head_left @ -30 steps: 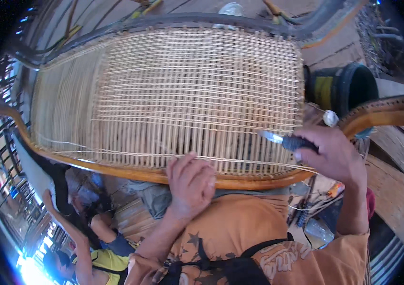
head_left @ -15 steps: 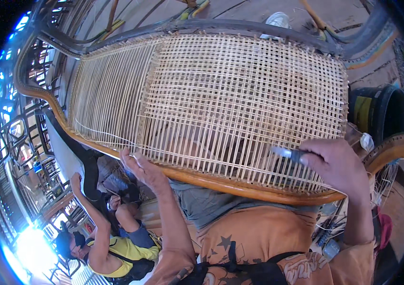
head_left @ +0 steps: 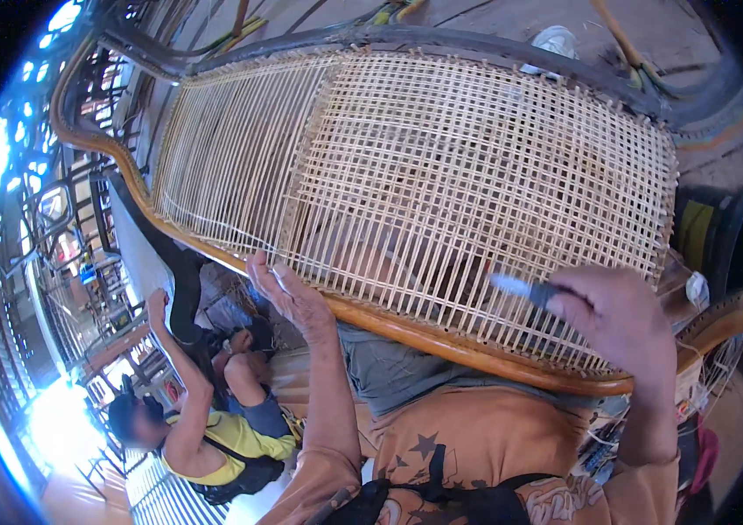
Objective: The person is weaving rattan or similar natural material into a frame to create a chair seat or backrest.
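Workshop floor of bare dusty ground (head_left: 511, 22) is seen beyond the work, with metal racking at the left edge and a second person in a yellow shirt (head_left: 214, 442) seated low at the lower left. A chair frame (head_left: 441, 337) of curved varnished wood is held across the lap, its woven cane panel (head_left: 441, 175) spanning most of the view; the weave is open and gridded on the right, while only parallel strands are laid on the left. The left hand (head_left: 288, 293) is closed in a pinch on a thin cane strand (head_left: 277, 278) at the lower rail. The right hand (head_left: 620, 319) is closed around a small tool (head_left: 524, 290) with a pale tip, laid against the weave near the right end. A black bucket (head_left: 721, 236) stands just beyond the right rail. The frame is judged stiff and moderately heavy, best taken by its wooden rails. The panel is judged light, springy and easily kinked or snapped, so strands are better held close to the rail, never pressed at mid-span.
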